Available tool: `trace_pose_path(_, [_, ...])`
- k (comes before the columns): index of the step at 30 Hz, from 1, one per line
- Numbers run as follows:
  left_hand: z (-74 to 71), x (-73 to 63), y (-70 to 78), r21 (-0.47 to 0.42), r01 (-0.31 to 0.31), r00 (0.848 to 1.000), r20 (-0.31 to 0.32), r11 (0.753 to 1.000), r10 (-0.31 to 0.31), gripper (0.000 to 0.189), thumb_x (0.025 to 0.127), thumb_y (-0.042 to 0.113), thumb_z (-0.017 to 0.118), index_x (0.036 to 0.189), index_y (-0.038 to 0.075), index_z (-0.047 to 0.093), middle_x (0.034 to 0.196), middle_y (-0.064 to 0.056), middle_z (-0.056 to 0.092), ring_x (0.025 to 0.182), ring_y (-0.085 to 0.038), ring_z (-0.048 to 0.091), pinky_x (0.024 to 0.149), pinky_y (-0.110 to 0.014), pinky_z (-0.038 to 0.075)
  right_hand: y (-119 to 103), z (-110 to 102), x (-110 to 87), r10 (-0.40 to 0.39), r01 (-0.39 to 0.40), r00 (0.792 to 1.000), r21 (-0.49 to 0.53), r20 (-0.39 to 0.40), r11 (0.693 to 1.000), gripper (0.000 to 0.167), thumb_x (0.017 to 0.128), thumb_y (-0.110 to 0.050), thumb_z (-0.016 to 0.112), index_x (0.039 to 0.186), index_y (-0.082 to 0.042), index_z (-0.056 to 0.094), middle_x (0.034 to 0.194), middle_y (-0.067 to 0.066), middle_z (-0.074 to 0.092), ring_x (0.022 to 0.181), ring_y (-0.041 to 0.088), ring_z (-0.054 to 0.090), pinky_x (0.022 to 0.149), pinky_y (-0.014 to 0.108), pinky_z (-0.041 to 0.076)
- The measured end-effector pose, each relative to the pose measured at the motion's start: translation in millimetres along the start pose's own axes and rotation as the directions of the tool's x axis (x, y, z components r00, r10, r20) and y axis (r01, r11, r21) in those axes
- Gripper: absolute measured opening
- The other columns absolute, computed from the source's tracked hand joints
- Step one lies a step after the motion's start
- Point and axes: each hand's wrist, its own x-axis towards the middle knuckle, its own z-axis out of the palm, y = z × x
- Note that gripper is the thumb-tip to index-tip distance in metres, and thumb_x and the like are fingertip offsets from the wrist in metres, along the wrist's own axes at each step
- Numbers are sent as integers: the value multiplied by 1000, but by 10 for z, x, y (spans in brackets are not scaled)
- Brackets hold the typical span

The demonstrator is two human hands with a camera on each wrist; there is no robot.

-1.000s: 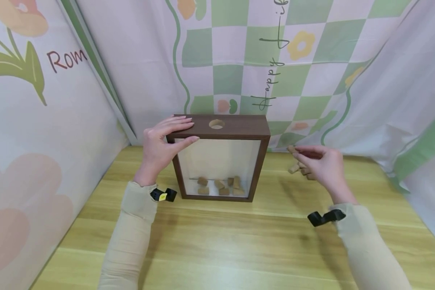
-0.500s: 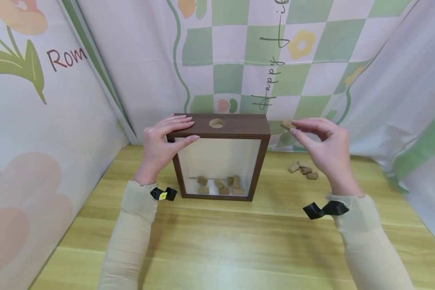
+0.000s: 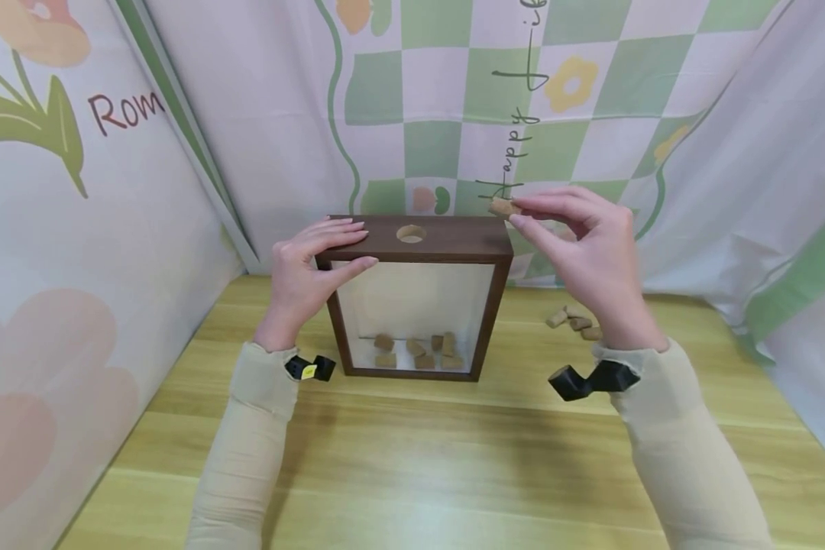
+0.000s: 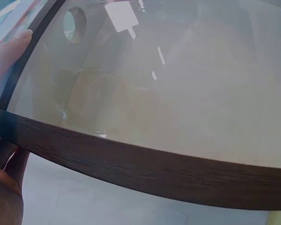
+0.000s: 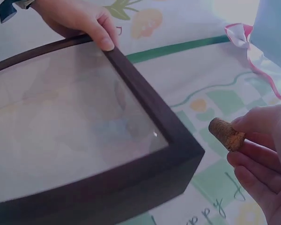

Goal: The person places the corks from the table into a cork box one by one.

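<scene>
A dark brown wooden shadow box (image 3: 447, 238) with a clear front stands upright on the table; a round hole pierces its top edge. My left hand (image 3: 309, 267) grips its upper left corner, thumb over the front frame and fingers across the top. Between the thumb and fingers of my right hand (image 3: 591, 244) is a wine cork (image 3: 503, 207), close by the box's upper right corner. In the right wrist view the same cork (image 5: 226, 134) is held tilted, apart from the frame. Several corks (image 3: 424, 361) lie at the bottom inside the box.
On the wood-grain table (image 3: 412, 458), a few more loose corks (image 3: 580, 324) lie right of the box, partly behind my right wrist. A checkered curtain (image 3: 433, 92) hangs right behind the box, and a printed cloth (image 3: 76, 305) stands along the left side.
My right hand has picked up a cork from the loose pile and carried it up and left toward the top of the box. The left hand has stayed in place.
</scene>
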Motion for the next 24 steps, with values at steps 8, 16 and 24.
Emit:
trace_pose_path(8, [-1,-14,-49,2,8,1000,3,1000,-9,39,66,2,95,102,2,81,109,-9,76,112,-28,68,110,-40,45,-178,201,167,-43,42,998,27,51,999,20,88,-1,80,108,0,78,105,6,75,97,15,69,95,28,54])
trace_pose_path(16, [-6,-17,-38,6,14,1000,0,1000,-14,39,66,3,95,103,4,81,110,-8,75,112,-27,68,110,-39,45,-138,411,297,-87,84,988,30,126,996,19,88,-5,82,107,-5,80,105,3,75,101,14,67,94,29,56])
trace_pose_path(24, [-15,-20,-36,3,11,1000,6,1000,-11,38,69,7,95,104,7,82,111,-3,75,112,-23,68,110,-39,45,-109,601,329,-101,112,973,-42,210,993,19,91,-14,80,109,-9,80,108,-5,74,98,8,69,89,30,58])
